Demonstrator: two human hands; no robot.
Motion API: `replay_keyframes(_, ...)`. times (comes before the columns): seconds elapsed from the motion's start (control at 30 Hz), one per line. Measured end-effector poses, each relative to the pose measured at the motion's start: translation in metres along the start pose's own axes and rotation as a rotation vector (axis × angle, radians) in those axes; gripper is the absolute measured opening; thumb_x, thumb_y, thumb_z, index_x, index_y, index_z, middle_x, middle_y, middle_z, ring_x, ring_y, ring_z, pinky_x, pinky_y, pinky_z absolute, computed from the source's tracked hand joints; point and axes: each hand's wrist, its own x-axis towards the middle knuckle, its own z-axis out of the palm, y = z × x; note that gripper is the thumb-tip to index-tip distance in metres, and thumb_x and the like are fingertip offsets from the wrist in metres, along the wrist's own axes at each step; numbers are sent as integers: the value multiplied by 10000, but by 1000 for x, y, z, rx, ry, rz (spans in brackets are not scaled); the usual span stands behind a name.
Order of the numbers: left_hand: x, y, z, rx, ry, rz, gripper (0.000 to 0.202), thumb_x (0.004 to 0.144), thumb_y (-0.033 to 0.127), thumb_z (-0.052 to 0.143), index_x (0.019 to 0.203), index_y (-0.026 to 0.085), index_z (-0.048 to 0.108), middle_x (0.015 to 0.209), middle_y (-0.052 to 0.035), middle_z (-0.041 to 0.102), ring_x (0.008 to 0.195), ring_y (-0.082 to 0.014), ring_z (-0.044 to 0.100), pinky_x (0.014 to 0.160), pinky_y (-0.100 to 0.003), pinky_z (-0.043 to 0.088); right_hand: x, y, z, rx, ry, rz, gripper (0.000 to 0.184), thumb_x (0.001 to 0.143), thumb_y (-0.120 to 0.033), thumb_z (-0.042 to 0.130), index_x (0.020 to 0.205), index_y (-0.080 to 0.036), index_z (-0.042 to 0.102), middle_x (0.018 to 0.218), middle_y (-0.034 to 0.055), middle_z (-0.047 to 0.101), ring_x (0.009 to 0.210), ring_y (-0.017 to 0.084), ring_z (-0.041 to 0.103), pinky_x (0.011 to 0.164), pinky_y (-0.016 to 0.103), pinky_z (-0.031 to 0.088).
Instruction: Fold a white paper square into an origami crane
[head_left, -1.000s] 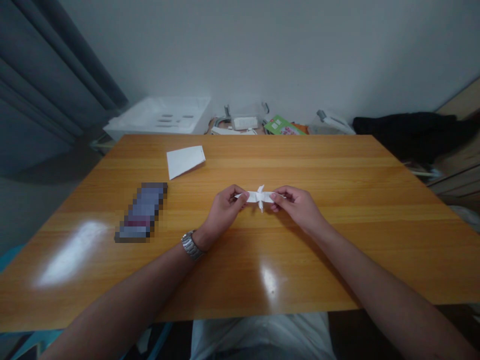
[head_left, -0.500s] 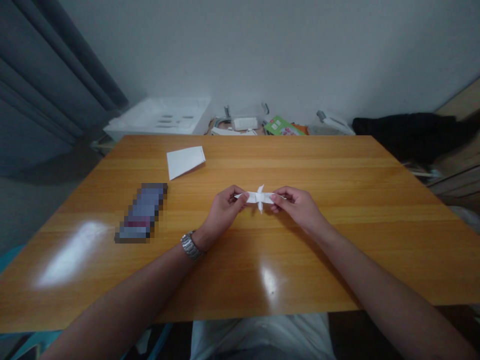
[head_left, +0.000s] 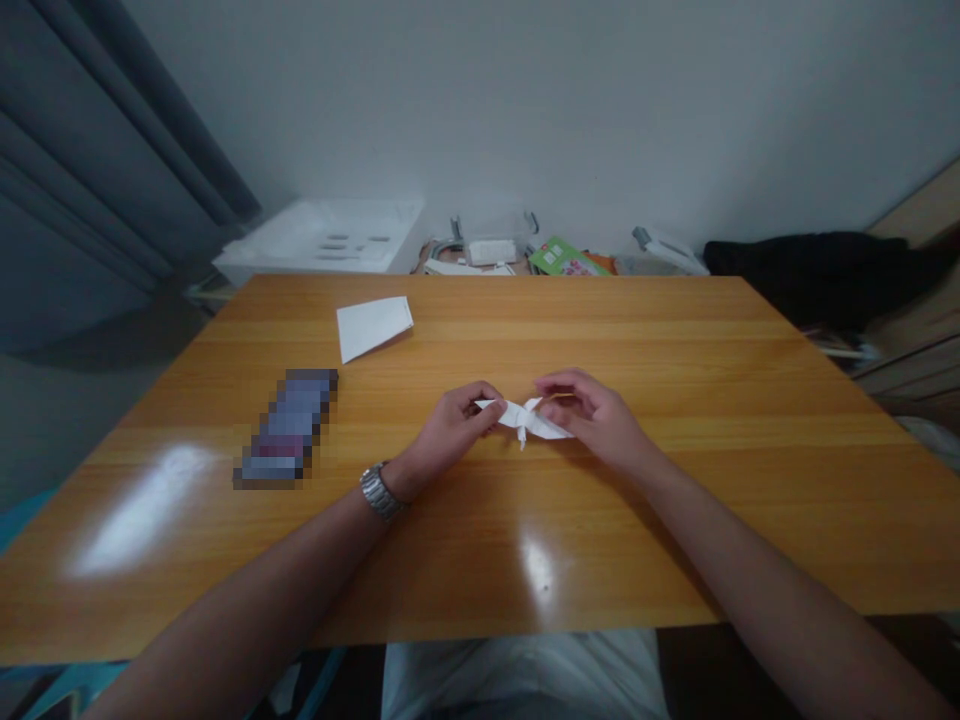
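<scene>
A small white origami crane point(head_left: 516, 413) is held just above the table, in front of me. Its two wings spread left and right, with a narrow folded point hanging toward me and another pointing away. My left hand point(head_left: 463, 418) pinches the left wing tip between thumb and forefinger. Around the right wing, my right hand point(head_left: 589, 410) has its thumb and fingers apart, the thumb close to or touching the paper. Part of the crane's right side is hidden behind that thumb.
On the wooden table point(head_left: 637, 340), a folded white paper point(head_left: 373, 327) lies at the back left. Nearer on the left is a blurred-out phone-like device point(head_left: 289, 425). Behind the table stand a white plastic container point(head_left: 322, 235) and a green booklet point(head_left: 562, 257) by the wall.
The crane has tilted, its right wing now lower and toward me. My right hand has loosened from the right wing tip, fingers parting. My left hand keeps its pinch.
</scene>
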Motion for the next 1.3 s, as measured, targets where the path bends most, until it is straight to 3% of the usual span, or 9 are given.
replay_keyframes(0.13,-1,-1,-2,-8,-117,-13,284,904,434,634,840,158,650,715,-1,632,636,-124,565,594,-222,430,-1,-9,-3,-88,-96,-146,254,863,-416,762,1091,-304,758,1115,73,650,1113,243,618,983,422,518)
replay_keyframes(0.3,0,1,-2,-19,-96,-43,266,894,407,627,822,152,651,692,-3,626,611,-121,562,582,-228,436,-1,-13,-3,-134,-174,-208,136,882,-373,746,990,-292,770,1043,59,649,1026,227,630,968,427,499)
replay_keyframes(0.5,2,2,-1,-10,-20,-14,407,948,513,562,744,166,621,673,-15,611,620,-129,565,591,-241,455,-2,-14,-3,-123,-187,-174,153,892,-413,728,925,-265,747,965,53,701,931,223,651,885,402,513)
replay_keyframes(0.67,7,-5,-10,37,151,16,444,998,534,482,845,164,676,659,-10,594,594,-127,543,575,-241,434,2,1,-9,-82,11,-40,200,880,-433,733,909,-240,690,909,39,711,851,208,659,802,360,523)
replay_keyframes(0.8,11,-10,-22,305,209,53,414,996,509,501,862,168,694,696,-22,645,629,-146,579,586,-248,413,11,20,-22,-98,210,-4,222,871,-438,728,914,-230,666,924,38,716,872,207,669,832,367,528)
replay_keyframes(0.9,13,-13,-27,433,222,81,386,992,483,510,840,177,690,718,-25,676,640,-157,588,596,-259,403,18,33,-37,-169,334,23,253,853,-454,730,912,-217,664,928,48,718,847,205,665,801,364,533)
replay_keyframes(1.03,15,-18,-26,444,209,66,374,993,466,508,832,178,686,703,-20,675,635,-159,596,588,-260,386,26,47,-58,-231,493,62,303,838,-488,718,926,-206,656,898,52,706,745,193,636,670,336,517)
replay_keyframes(1.17,17,-22,-22,476,195,47,379,989,470,508,824,181,688,691,-17,669,623,-157,583,577,-262,358,32,61,-78,-355,597,70,303,838,-478,702,937,-196,653,895,64,714,667,185,630,638,334,502)
replay_keyframes(1.3,17,-22,-21,502,187,46,372,990,454,500,807,181,674,674,-3,646,607,-142,556,573,-259,348,36,75,-90,-488,700,55,251,830,-428,688,909,-191,665,882,71,726,733,209,654,680,341,504)
